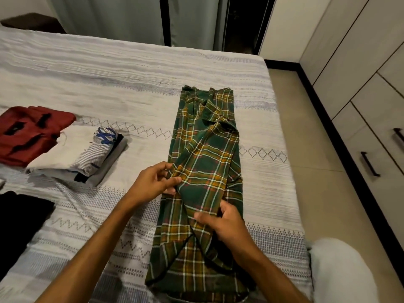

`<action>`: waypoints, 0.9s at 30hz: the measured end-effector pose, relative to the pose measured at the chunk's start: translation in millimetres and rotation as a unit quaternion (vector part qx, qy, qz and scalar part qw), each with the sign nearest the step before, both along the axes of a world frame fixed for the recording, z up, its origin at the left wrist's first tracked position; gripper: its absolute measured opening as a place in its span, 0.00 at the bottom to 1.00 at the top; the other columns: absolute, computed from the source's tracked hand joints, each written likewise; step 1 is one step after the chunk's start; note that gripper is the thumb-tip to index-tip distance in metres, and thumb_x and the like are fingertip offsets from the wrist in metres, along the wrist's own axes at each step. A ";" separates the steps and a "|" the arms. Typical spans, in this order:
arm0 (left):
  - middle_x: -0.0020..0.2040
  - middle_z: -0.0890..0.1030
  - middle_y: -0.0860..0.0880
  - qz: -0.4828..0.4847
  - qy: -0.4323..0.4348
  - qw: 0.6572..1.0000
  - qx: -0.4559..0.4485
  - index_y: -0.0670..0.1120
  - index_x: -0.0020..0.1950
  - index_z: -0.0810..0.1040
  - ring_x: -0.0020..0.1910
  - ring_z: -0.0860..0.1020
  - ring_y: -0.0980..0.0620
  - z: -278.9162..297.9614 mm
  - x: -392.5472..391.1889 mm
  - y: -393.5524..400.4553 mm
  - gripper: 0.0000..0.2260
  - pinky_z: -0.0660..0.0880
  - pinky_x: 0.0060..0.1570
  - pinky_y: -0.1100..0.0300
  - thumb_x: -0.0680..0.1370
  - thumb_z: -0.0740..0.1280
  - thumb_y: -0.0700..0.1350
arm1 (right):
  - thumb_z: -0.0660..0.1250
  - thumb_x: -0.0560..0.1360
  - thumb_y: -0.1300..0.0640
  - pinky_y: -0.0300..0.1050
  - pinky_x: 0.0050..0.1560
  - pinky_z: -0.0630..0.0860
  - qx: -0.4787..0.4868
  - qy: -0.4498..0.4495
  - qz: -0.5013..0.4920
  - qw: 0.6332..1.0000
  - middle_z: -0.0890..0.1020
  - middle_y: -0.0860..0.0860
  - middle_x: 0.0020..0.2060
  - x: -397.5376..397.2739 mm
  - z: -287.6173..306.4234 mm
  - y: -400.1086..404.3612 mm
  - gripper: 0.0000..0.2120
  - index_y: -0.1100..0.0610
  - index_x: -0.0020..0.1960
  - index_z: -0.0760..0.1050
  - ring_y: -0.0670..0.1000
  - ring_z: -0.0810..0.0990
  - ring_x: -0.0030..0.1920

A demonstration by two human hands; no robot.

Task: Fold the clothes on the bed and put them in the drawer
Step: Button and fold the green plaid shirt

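A green and yellow plaid shirt point(203, 162) lies lengthwise on the bed point(109, 68), folded into a long narrow strip with its collar at the far end. My left hand point(153, 182) pinches the shirt's left edge about halfway down. My right hand point(220, 221) grips a fold of the cloth lower down, near the right side. A sleeve lies folded across the shirt's middle. The drawers point(371, 136) with dark handles stand along the right wall.
A pile of folded clothes point(87, 154), white, striped and grey, sits at the left with a red garment point(28, 132) beside it. A black garment point(19, 217) lies at the lower left. A white pillow point(341, 270) is at the lower right. A strip of floor point(306, 149) separates bed and drawers.
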State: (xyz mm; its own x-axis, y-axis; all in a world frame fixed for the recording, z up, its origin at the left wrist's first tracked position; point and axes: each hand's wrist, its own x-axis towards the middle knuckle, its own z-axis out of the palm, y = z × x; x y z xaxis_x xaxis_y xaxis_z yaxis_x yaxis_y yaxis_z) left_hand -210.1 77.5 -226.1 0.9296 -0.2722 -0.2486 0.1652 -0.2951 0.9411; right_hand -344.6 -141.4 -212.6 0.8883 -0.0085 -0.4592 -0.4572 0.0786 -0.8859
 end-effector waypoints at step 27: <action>0.86 0.47 0.55 -0.244 -0.308 0.842 0.370 0.60 0.85 0.48 0.84 0.41 0.54 -3.6 -34.1 -52.1 0.26 0.45 0.83 0.49 0.87 0.45 0.63 | 0.77 0.76 0.58 0.46 0.56 0.83 0.152 0.115 0.038 0.981 0.88 0.51 0.56 -0.7 23.5 -16.9 0.20 0.56 0.65 0.77 0.51 0.87 0.57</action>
